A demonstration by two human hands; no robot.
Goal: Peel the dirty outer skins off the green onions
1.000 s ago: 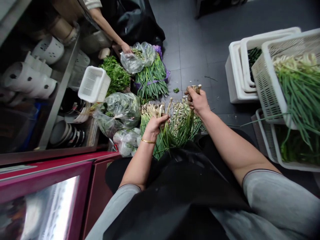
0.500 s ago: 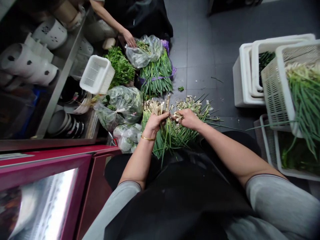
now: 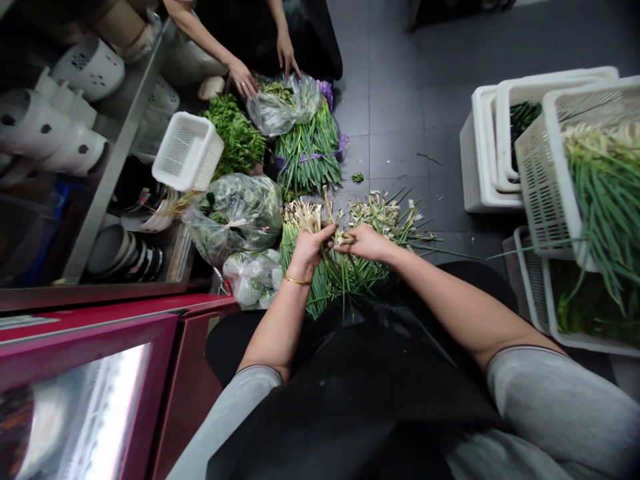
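My left hand (image 3: 311, 248), with a gold bracelet at the wrist, is closed round several green onions (image 3: 327, 207), their pale root ends pointing up and away from me. Right beside it, my right hand (image 3: 364, 243) pinches pale stem ends or peelings at the same onions; its fingertips are close to the left thumb. Under and left of my left hand lies a bundle of green onions (image 3: 291, 230), roots to the far side. To the right, a loose heap of trimmings (image 3: 383, 215) with roots and green leaves spreads over the floor.
Bagged vegetables (image 3: 240, 217) and a white basket (image 3: 163, 160) stand left, near a metal shelf (image 3: 120, 153). Ahead, a co-worker's hands (image 3: 243, 79) touch a plastic bag (image 3: 285, 117) above tied greens (image 3: 307, 160). White crates (image 3: 550, 173) with green onions stand right.
My right hand has moved left, closer to my left hand. The co-worker's second hand has come into view at the plastic bag. The whole view has shifted slightly.
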